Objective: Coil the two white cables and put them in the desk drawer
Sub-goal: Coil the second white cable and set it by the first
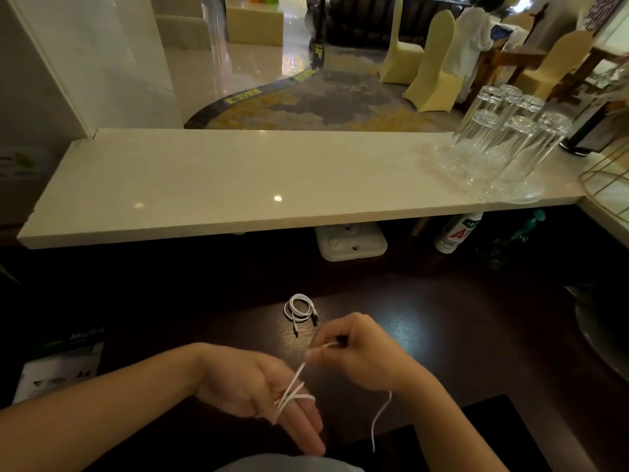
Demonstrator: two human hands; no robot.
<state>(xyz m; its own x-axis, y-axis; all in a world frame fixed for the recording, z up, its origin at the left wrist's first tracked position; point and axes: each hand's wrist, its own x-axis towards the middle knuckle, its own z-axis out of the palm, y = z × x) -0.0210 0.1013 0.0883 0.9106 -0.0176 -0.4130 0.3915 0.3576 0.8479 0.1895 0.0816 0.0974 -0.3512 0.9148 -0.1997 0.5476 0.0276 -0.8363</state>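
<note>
One white cable (299, 310) lies coiled in a small ring on the dark desk (442, 335), its dark plugs pointing toward me. The second white cable (295, 381) is looped around the extended fingers of my left hand (258, 393), held flat low in the middle. My right hand (364, 352) pinches that cable near its dark plug, just right of and above the left fingers. A loose tail of the cable (381, 417) hangs down below my right wrist. No drawer is visible.
A pale stone shelf (204, 185) runs across above the desk, with several upturned glasses (503, 144) at its right end. Under it sit a white socket block (350, 240) and a spray can (456, 233). A printed box (64, 362) lies at left.
</note>
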